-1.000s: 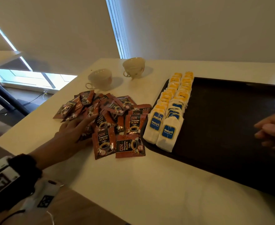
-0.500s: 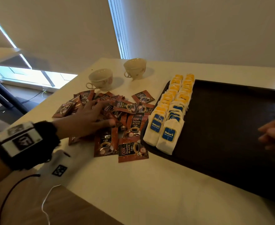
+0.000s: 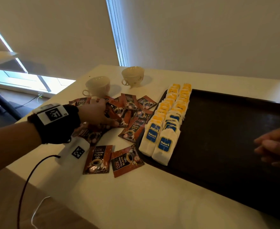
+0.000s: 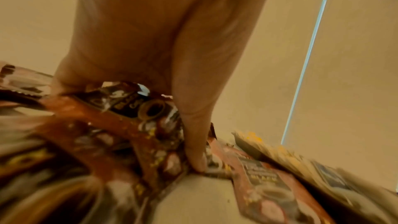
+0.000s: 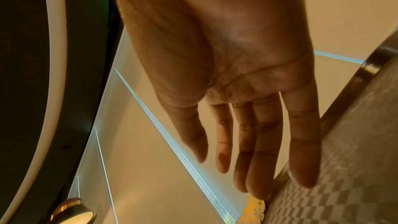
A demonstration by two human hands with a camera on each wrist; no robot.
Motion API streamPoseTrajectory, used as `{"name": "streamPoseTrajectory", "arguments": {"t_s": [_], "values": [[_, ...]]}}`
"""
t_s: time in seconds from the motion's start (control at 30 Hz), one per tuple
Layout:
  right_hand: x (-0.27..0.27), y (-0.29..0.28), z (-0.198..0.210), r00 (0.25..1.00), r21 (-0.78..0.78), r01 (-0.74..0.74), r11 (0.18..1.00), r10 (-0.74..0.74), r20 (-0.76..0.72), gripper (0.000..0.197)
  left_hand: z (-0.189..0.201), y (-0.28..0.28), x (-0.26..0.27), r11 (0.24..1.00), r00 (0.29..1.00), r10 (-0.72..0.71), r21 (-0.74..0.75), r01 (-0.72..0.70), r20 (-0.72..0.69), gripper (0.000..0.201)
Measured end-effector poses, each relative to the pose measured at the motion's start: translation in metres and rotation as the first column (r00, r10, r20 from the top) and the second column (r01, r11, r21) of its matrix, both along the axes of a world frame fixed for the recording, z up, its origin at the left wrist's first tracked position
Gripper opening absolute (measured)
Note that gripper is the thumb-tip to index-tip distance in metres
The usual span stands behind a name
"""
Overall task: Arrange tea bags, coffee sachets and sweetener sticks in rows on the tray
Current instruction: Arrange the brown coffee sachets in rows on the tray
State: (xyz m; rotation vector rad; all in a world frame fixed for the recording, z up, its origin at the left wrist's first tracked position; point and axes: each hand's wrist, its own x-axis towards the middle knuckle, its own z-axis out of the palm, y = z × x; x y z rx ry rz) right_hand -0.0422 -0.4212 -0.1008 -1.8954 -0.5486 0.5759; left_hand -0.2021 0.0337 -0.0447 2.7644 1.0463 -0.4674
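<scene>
brown foil coffee sachets (image 3: 119, 116) lie heaped on the white table (image 3: 136, 195) – left hand (image 3: 96, 113) clutches several. right hand (image 3: 274, 146) hovers, fingers loose, over the dark rectangular tray (image 3: 226, 146) – two tea-bag rows (image 3: 169, 116) line its left edge.

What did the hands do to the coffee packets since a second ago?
The left hand slid further over the coffee sachets toward the tray and now grips a bunch of them; the pile got pushed around, and two sachets lie apart at the near edge. The right hand stayed open over the tray. The tea bags and both cups stayed put.
</scene>
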Motion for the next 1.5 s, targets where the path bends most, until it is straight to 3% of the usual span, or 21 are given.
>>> {"name": "streamPoseTrajectory", "arguments": {"t_s": [0.2, 0.27, 0.33, 0.4, 0.5, 0.6, 0.73, 0.8, 0.9, 1.0, 1.07, 1.2, 1.33, 1.5], "values": [[-0.012, 0.007, 0.023, 0.999, 0.02, -0.027, 0.999, 0.026, 0.024, 0.079, 0.008, 0.002, 0.004, 0.976, 0.984, 0.029, -0.216, 0.01, 0.176, 0.068], [-0.017, 0.011, 0.033, 0.998, 0.039, -0.033, 0.999, 0.031, 0.047, 0.079, 0.016, 0.005, 0.002, 0.955, 0.967, 0.001, -0.288, 0.075, 0.254, 0.051], [-0.024, 0.017, 0.043, 0.997, 0.056, -0.047, 0.997, 0.044, 0.062, 0.08, 0.027, 0.005, 0.0, 0.951, 0.927, -0.043, -0.268, 0.152, 0.373, 0.038], [-0.028, 0.026, 0.053, 0.996, 0.09, -0.039, 0.995, 0.031, 0.087, 0.081, 0.043, 0.0, -0.001, 0.954, 0.862, -0.059, -0.226, 0.197, 0.503, 0.038], [-0.036, 0.041, 0.079, 0.983, 0.128, -0.058, 0.99, 0.034, 0.18, 0.081, 0.07, -0.009, 0.0, 0.926, 0.798, 0.009, -0.306, 0.22, 0.602, 0.034], [-0.046, 0.061, 0.11, 0.964, 0.147, -0.118, 0.982, 0.077, 0.253, 0.065, 0.094, -0.024, 0.005, 0.891, 0.762, 0.003, -0.348, 0.292, 0.647, 0.03], [-0.055, 0.095, 0.138, 0.969, 0.253, -0.113, 0.961, 0.051, 0.241, 0.053, 0.118, -0.058, 0.013, 0.798, 0.729, -0.044, -0.415, 0.438, 0.683, 0.025], [-0.057, 0.117, 0.141, 0.972, 0.29, -0.053, 0.956, -0.016, 0.232, 0.056, 0.124, -0.078, 0.02, 0.714, 0.721, -0.06, -0.476, 0.514, 0.69, 0.028], [-0.062, 0.147, 0.136, 0.999, 0.32, -0.053, 0.946, 0.05, 0.02, 0.073, 0.129, -0.111, 0.035, 0.581, 0.7, -0.076, -0.539, 0.61, 0.71, 0.036], [-0.064, 0.16, 0.129, 0.971, 0.551, -0.028, 0.834, 0.154, -0.184, 0.06, 0.126, -0.136, 0.053, 0.526, 0.67, -0.122, -0.524, 0.67, 0.733, 0.039], [-0.06, 0.156, 0.131, 0.969, 0.642, 0.027, 0.766, 0.139, -0.206, 0.051, 0.123, -0.146, 0.063, 0.513, 0.639, -0.125, -0.502, 0.696, 0.759, 0.037], [-0.047, 0.145, 0.132, 0.994, 0.599, 0.036, 0.8, 0.031, -0.101, 0.04, 0.109, -0.159, 0.08, 0.525, 0.581, -0.157, -0.431, 0.734, 0.798, 0.026], [-0.04, 0.143, 0.124, 0.989, 0.576, 0.122, 0.809, -0.049, -0.141, 0.03, 0.093, -0.17, 0.093, 0.582, 0.513, -0.263, -0.29, 0.76, 0.817, 0.045], [-0.035, 0.147, 0.117, 0.982, 0.584, 0.184, 0.79, -0.124, -0.141, 0.021, 0.087, -0.164, 0.102, 0.594, 0.512, -0.325, -0.25, 0.765, 0.795, 0.057]]}}
